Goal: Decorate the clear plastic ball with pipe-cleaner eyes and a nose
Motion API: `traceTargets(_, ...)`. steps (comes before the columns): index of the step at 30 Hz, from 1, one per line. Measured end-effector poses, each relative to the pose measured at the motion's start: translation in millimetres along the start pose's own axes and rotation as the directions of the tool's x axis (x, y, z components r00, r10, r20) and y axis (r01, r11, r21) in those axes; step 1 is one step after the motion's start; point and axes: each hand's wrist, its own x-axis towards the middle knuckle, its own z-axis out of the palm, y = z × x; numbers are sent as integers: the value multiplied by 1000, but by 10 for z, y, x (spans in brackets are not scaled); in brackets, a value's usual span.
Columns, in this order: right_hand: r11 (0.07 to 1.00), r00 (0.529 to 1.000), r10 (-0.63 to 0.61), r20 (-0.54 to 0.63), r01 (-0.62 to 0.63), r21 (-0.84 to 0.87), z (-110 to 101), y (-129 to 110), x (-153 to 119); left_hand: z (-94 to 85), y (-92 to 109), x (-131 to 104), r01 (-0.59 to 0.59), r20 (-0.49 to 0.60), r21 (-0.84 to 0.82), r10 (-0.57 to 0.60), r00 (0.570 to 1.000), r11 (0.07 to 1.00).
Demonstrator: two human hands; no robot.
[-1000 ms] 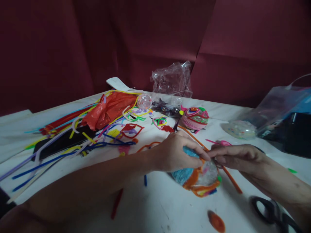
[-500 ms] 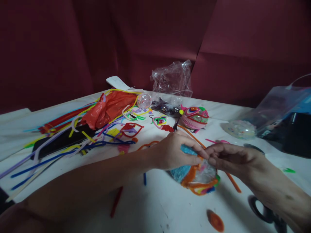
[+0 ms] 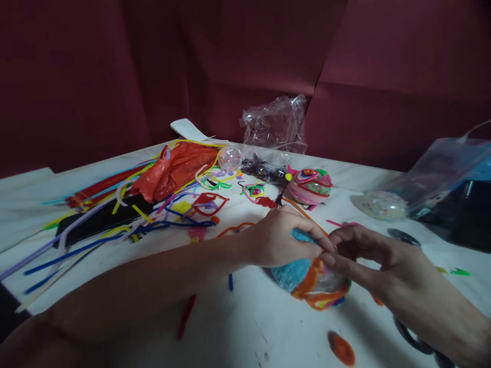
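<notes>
A clear ball (image 3: 293,276) wrapped in blue and orange fuzzy stems rests on the white table. My left hand (image 3: 287,237) lies over its top, thumb and fingers closed on its upper edge. From the right, my right hand (image 3: 364,253) pinches at the same spot, and its fingertips meet those of my left hand. What lies between the fingertips is too small to make out. Behind my hands stands a second ball (image 3: 310,186) wrapped in pink.
Loose fuzzy stems (image 3: 115,235) and a red plastic bag (image 3: 174,168) cover the left side. A clear bag (image 3: 274,125) stands at the back. At right are a clear dome (image 3: 383,204) and black scissors (image 3: 412,337). An orange disc (image 3: 341,348) lies in front.
My right hand has shifted slightly over the ball, covering more of its clear part. The orange stem at right is now mostly hidden behind it. The view has moved a little.
</notes>
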Motion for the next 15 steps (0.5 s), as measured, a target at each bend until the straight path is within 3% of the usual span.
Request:
traceTargets(6,992,997,-75,29,78,-104,-17,19,-9,-11,63,22,47,6,54,-47,999,997)
traceTargets(15,956,970,-226,-90,203,-210,-69,25,-122,-2,116,-6,62,-2,166,-63,998,984)
